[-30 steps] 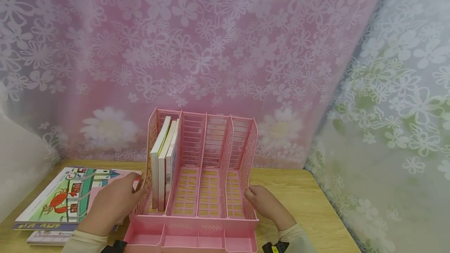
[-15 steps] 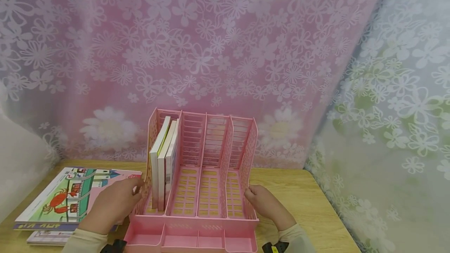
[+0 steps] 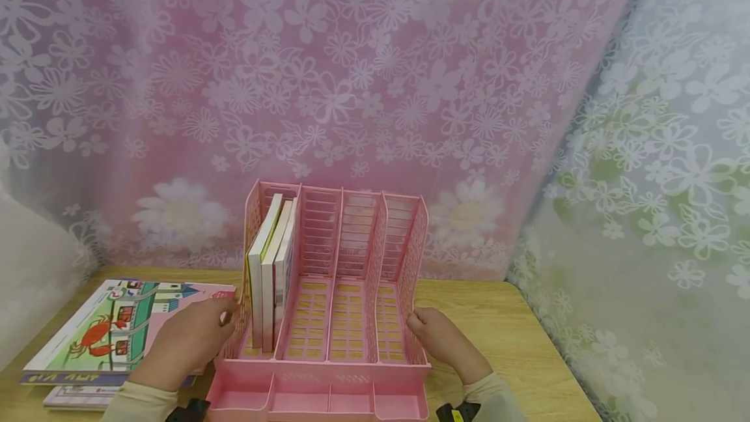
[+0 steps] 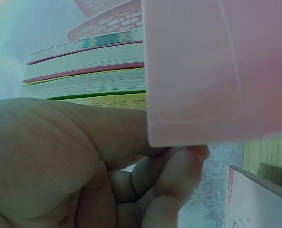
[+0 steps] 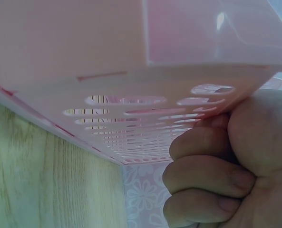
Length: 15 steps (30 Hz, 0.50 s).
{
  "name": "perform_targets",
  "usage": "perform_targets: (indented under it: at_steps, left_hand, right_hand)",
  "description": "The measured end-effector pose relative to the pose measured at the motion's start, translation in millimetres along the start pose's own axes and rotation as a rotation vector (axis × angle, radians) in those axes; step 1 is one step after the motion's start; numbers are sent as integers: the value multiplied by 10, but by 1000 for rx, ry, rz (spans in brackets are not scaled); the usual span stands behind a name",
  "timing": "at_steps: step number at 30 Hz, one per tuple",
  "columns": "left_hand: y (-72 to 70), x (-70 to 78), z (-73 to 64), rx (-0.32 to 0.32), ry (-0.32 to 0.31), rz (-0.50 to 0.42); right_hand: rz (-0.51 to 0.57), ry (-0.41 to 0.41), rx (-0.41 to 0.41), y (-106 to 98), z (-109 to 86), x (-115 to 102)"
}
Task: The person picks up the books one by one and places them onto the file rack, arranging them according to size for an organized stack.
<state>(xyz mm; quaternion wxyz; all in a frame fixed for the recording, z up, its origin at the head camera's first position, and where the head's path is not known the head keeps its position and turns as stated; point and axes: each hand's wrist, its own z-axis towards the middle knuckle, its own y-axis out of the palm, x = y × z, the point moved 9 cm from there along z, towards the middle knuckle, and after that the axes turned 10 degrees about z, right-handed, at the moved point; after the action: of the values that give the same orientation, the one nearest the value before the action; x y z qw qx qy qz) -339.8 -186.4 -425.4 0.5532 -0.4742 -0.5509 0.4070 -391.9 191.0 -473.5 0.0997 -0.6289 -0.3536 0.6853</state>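
A: Where does the pink organizer (image 3: 322, 376) stand?

B: On the table (image 3: 492, 324), before a flowered backdrop (image 3: 351, 83). The head view takes in three books (image 3: 268, 305) upright in its leftmost compartment, and a picture book (image 3: 135, 324) with a crab on its cover, topping a flat stack (image 3: 82, 396) near the left hand (image 3: 190, 337).

A: Is that hand's grip wide?

B: Narrow, pinching the organizer's side. From the head you get mainly the back of the hand; the left wrist view adds the curled fingers under the pink corner, plus close page edges with green and yellow strips.

A: And the right hand (image 3: 442, 337)?

B: Gripping the opposite side wall. Only the right wrist view shows its folded fingers from below, beside the slots, with the table's wood grain nearby.
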Motion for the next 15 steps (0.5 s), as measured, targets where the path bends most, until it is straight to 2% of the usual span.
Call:
perform_targets:
  at_steps: [6,12,15]
  left_hand:
    - [23,-10,-9,-23,-11,-11]
    - [-22,27,-32,14,12,6]
    - [-28,37,-41,11,3,-6]
  right_hand:
    - [8,12,4,-7,4,2]
    - [24,19,20,-23,-6,2]
    - [25,18,27,-30,-1,1]
